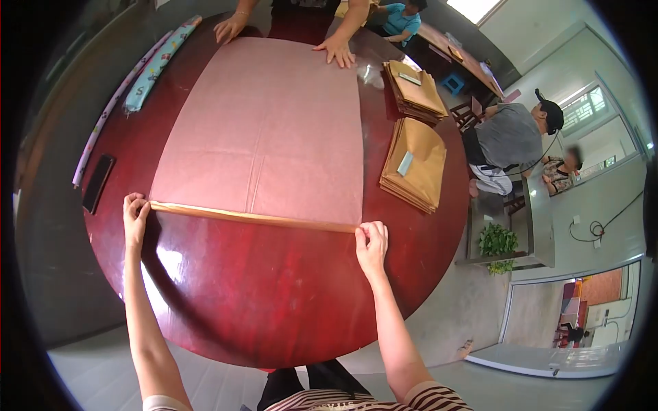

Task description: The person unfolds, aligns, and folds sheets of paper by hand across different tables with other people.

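Observation:
A large, thin pink sheet (274, 123), which looks like paper, lies spread over the round red table (274, 288), with a crease running along its middle. Its near edge ends in a narrow golden-brown band (253, 218); whether this is a fold or a separate strip I cannot tell. My left hand (136, 209) pinches the band's left end, fingers closed. At the right end, my right hand (372, 241) is closed on the other corner. Across the table, a co-worker's two hands (336, 51) touch the sheet's far edge or the tabletop beside it.
Two stacks of brown paper envelopes (417, 161) sit at the right, each topped by a small pale object. Along the left rim lie a black phone (99, 183), a teal patterned roll (161, 65) and a thin pink roll (113, 116). Other people sit beyond the table.

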